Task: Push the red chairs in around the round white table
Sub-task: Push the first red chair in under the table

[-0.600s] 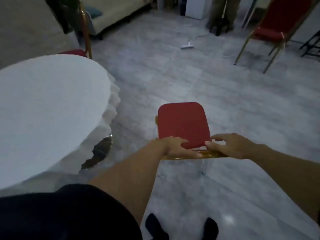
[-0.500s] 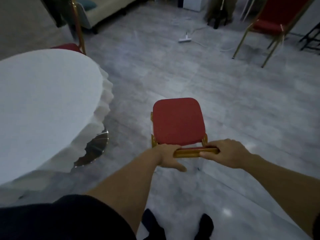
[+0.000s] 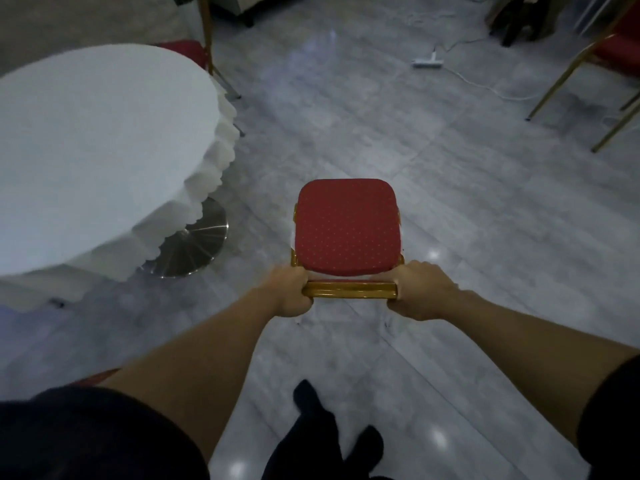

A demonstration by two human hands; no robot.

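A red chair (image 3: pixel 347 226) with a gold frame stands on the floor straight ahead of me, seen from above and behind. My left hand (image 3: pixel 290 291) grips the left end of its gold top rail and my right hand (image 3: pixel 420 289) grips the right end. The round white table (image 3: pixel 86 150) with a ruffled cloth and a steel base is to the left, apart from this chair. A second red chair (image 3: pixel 188 50) sits tucked at the table's far side. A third red chair (image 3: pixel 616 46) stands away at the upper right.
A white power strip (image 3: pixel 427 62) with a cable lies on the grey floor ahead, between the chairs. My feet in dark socks (image 3: pixel 332 431) are below the chair. Dark furniture legs stand at the far top edge.
Both hands have closed fully around the chair's top rail, spread to its ends. The chair and my view have come nearer the table, whose steel base now shows more.
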